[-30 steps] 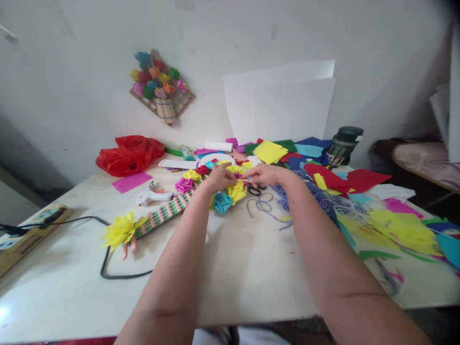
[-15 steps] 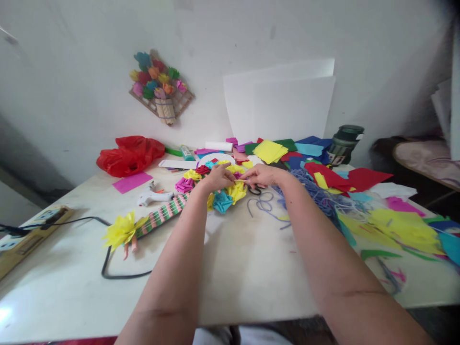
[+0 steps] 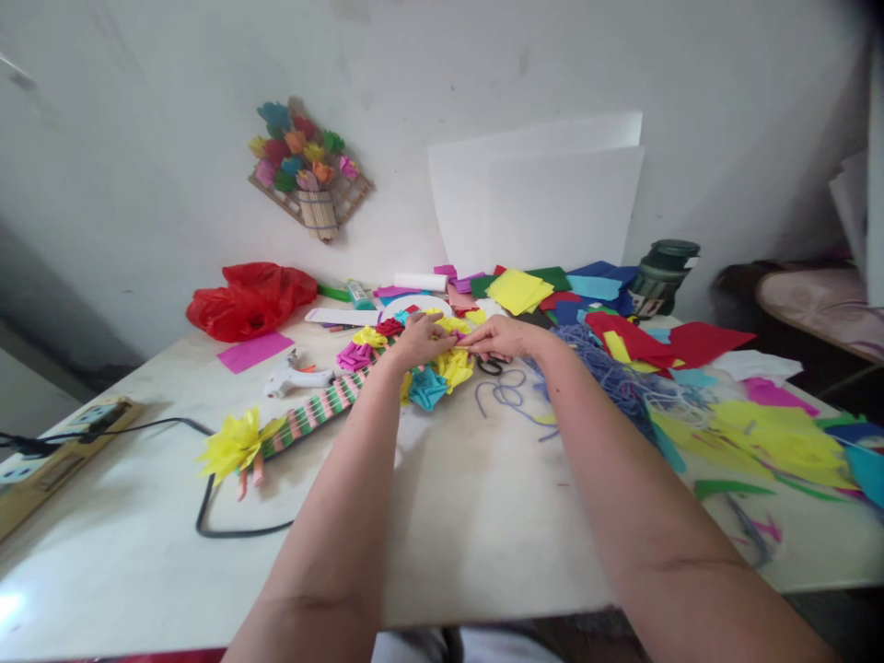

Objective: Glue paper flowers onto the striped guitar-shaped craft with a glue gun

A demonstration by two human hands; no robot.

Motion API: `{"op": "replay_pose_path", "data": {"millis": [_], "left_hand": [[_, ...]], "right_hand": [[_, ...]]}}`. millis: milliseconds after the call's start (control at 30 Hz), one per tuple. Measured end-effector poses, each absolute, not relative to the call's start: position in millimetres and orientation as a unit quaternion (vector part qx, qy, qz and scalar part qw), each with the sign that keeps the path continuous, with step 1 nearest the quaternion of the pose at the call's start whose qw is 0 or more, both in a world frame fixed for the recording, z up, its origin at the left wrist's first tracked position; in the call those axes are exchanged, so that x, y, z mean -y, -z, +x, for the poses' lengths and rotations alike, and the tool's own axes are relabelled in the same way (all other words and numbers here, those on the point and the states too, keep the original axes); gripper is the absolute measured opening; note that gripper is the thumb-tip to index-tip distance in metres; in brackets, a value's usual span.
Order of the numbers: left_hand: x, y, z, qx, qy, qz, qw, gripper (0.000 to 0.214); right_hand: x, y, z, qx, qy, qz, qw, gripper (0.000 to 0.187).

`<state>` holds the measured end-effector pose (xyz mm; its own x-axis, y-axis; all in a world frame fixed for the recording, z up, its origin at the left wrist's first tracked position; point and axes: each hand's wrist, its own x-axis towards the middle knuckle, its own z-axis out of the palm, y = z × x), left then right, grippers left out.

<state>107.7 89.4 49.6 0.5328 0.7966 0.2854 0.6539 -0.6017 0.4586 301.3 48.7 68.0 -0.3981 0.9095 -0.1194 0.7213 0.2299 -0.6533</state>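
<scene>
A guitar-shaped paper craft lies slantwise on the table, its neck striped green and pink with strings along it. A yellow paper flower tops the near left end, and crumpled flowers cover the body, with a blue paper flower at the front. My left hand rests on these flowers with its fingers apart. From the right, my right hand reaches to the same flowers, fingers pinched together near my left fingertips. What it pinches is too small to make out. Black scissor handles lie just under my right hand.
A white glue gun lies left of the craft, and its black cable runs to a power strip. Tangled blue yarn, coloured paper and a dark jar are at right. A red plastic bag sits back left.
My right fingertips have shifted slightly at the flowers, and the pale thin piece seen between my hands is no longer distinct. The craft and other things stay put.
</scene>
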Motion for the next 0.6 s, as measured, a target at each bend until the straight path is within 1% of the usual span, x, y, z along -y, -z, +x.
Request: {"op": "replay_pose_path", "data": {"millis": [100, 233, 600], "left_hand": [[-89.0, -50.0, 107.7, -0.431, -0.238, 0.858, 0.146, 0.023], [-88.4, -51.0, 107.3, -0.42, -0.244, 0.861, 0.151, 0.021], [-80.6, -57.3, 105.1, -0.395, -0.236, 0.873, 0.162, 0.017]], "right_hand": [[-45.5, -71.2, 298.5, 0.78, -0.292, -0.533, 0.147, 0.036], [-44.4, -73.2, 296.3, 0.791, -0.258, -0.533, 0.153, 0.034], [-53.4, -65.0, 300.4, 0.814, -0.239, -0.498, 0.177, 0.033]]}}
